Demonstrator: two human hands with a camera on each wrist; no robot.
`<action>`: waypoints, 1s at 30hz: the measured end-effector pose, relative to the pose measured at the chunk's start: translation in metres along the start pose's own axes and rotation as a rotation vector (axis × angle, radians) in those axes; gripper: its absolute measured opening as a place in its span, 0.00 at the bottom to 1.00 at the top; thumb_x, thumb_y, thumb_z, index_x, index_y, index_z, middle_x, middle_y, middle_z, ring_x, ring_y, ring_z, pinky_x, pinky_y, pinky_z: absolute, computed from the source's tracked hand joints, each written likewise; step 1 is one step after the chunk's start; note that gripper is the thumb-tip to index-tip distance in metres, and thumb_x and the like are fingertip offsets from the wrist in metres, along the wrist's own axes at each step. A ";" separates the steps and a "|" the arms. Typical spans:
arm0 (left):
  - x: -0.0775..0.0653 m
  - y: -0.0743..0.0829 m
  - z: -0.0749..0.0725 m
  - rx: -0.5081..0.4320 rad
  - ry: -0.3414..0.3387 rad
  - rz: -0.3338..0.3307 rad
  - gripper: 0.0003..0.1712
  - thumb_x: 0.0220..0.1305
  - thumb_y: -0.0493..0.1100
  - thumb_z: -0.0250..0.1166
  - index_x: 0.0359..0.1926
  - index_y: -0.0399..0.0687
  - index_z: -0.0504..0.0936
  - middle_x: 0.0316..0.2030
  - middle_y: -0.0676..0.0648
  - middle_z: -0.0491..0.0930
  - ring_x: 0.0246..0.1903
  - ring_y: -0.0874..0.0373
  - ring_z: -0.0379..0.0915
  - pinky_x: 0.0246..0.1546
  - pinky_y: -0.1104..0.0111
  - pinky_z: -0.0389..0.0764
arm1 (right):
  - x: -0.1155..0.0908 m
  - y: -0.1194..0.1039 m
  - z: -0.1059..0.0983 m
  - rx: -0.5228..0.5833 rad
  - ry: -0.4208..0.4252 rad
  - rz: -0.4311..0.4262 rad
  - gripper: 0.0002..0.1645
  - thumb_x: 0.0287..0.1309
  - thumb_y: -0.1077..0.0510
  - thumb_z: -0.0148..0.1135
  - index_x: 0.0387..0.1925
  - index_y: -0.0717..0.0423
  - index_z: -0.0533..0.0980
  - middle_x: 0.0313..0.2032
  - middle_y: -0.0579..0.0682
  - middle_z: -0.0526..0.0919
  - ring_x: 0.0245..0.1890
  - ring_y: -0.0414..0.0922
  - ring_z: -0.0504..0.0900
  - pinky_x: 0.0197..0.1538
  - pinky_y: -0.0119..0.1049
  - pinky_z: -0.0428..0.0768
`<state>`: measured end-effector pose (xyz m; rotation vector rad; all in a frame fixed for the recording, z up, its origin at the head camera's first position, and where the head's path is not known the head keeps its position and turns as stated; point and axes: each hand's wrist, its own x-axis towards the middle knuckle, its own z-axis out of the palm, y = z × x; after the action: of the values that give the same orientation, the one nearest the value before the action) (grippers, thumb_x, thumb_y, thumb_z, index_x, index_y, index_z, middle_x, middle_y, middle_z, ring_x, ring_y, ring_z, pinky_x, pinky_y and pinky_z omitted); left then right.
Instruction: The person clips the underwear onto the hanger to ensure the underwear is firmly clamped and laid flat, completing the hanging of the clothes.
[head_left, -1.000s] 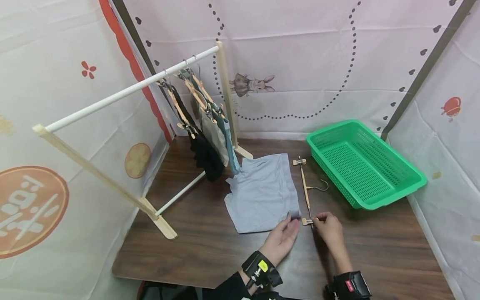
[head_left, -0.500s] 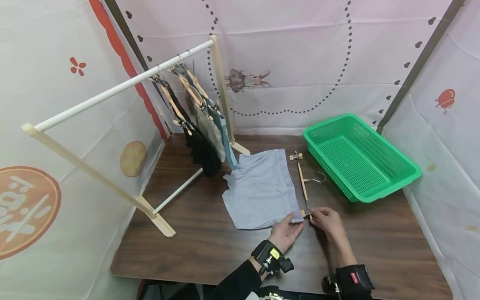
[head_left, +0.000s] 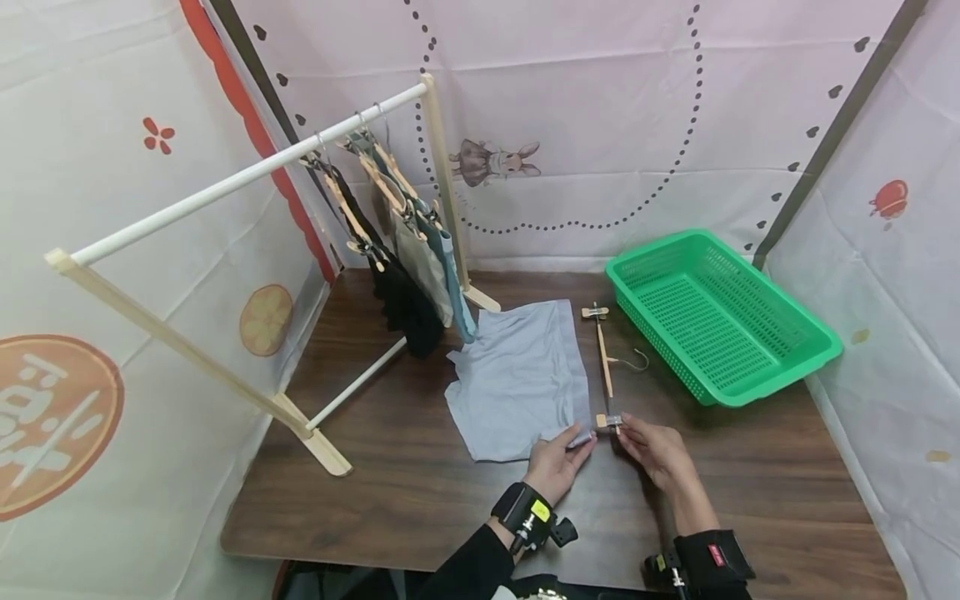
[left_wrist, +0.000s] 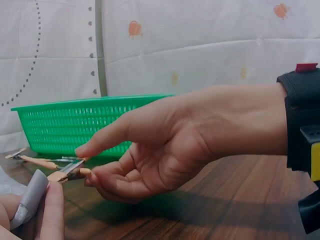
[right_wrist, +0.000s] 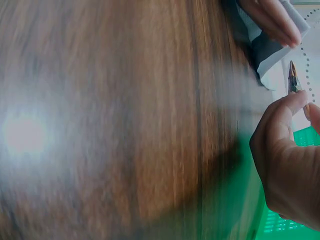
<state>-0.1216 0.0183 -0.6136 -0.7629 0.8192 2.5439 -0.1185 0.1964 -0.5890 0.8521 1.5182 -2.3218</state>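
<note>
A pair of light blue shorts [head_left: 521, 375] lies flat on the table, one side facing a wooden clip hanger [head_left: 605, 360] with a metal hook. My left hand [head_left: 553, 465] pinches the shorts' near right corner between thumb and fingers; the left wrist view has this folded edge [left_wrist: 33, 196] standing up between the fingertips. With thumb and fingertips, my right hand [head_left: 660, 454] grips the hanger's near clip [head_left: 609, 421], just right of that corner. In the right wrist view the clip [right_wrist: 293, 80] points toward the cloth. The hanger's far clip [head_left: 595, 312] lies beside the shorts' upper edge.
A green plastic basket [head_left: 813, 350] stands at the back right, behind the hanger. On the left is a drying rack [head_left: 247, 179] with a white rail, where black, grey and blue garments [head_left: 431, 267] hang from clip hangers. Printed cloth walls enclose the wooden table [head_left: 420, 517].
My left fingers have closed on the shorts' corner, moving it right against the clip and then slightly back left. My right hand keeps its grip on the clip, whose end has shifted a little left.
</note>
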 end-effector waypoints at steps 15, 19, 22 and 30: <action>0.001 -0.002 -0.002 0.176 -0.025 0.073 0.28 0.70 0.27 0.60 0.63 0.28 0.56 0.55 0.32 0.71 0.52 0.44 0.79 0.52 0.54 0.84 | 0.000 0.002 0.004 -0.117 0.038 0.008 0.13 0.70 0.64 0.61 0.50 0.72 0.80 0.27 0.47 0.85 0.27 0.37 0.82 0.35 0.26 0.83; 0.006 -0.002 -0.001 0.284 -0.011 0.131 0.26 0.68 0.29 0.63 0.62 0.28 0.63 0.55 0.34 0.73 0.51 0.46 0.80 0.49 0.54 0.86 | 0.001 0.003 0.004 -0.123 0.032 0.000 0.10 0.69 0.64 0.62 0.45 0.70 0.81 0.26 0.47 0.84 0.27 0.37 0.81 0.34 0.26 0.83; 0.007 -0.003 0.000 0.313 0.007 0.148 0.25 0.66 0.28 0.65 0.60 0.29 0.65 0.52 0.34 0.75 0.47 0.46 0.82 0.47 0.55 0.86 | 0.001 0.005 0.007 -0.112 0.012 -0.004 0.09 0.69 0.65 0.62 0.43 0.69 0.81 0.26 0.47 0.84 0.27 0.36 0.81 0.34 0.26 0.83; 0.002 -0.006 -0.001 0.316 0.020 0.134 0.27 0.65 0.28 0.66 0.60 0.28 0.63 0.51 0.34 0.75 0.49 0.45 0.83 0.47 0.56 0.86 | -0.003 0.014 0.013 -0.142 0.025 -0.017 0.09 0.68 0.65 0.62 0.42 0.71 0.81 0.26 0.47 0.83 0.26 0.37 0.81 0.33 0.26 0.83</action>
<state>-0.1201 0.0228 -0.6182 -0.6501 1.2785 2.4349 -0.1140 0.1789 -0.5942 0.8380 1.6839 -2.1913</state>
